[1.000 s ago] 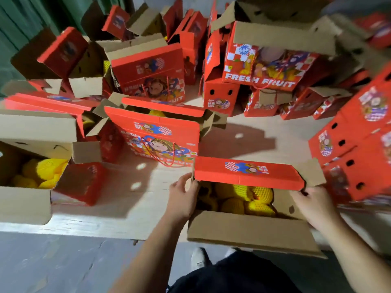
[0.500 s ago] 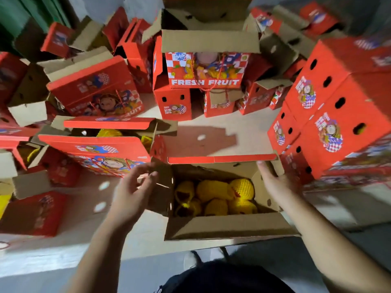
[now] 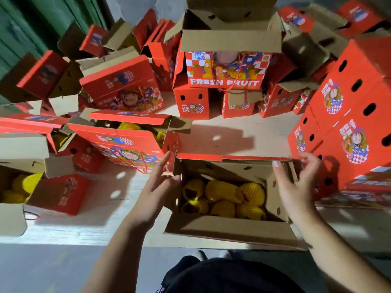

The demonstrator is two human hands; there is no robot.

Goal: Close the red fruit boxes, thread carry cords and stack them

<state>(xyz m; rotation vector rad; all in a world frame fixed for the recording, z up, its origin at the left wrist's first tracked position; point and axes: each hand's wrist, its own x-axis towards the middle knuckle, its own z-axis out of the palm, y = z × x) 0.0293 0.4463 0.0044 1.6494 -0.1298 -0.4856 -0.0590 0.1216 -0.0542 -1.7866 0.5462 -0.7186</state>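
An open red fruit box [image 3: 228, 227] sits at the near edge of the wooden platform, its brown flaps spread. Several fruits in yellow foam nets [image 3: 224, 195] fill it. My left hand [image 3: 156, 185] lies against the box's left end flap with fingers straight. My right hand [image 3: 296, 187] hovers at the right end flap, fingers relaxed and spread, holding nothing. Red carry cords hang from the boxes behind, such as the "FRESH FRUIT" box [image 3: 224, 81].
A stack of closed red boxes [image 3: 349, 123] rises at the right. Open boxes with yellow-netted fruit stand left [image 3: 124, 136] and far left [image 3: 19, 187]. More open red boxes crowd the back. The wooden platform [image 3: 105, 208] ends near my legs.
The view tilted and moved closer. The box's far long flap swung back from over the fruit. Both hands shifted to the box's end flaps.
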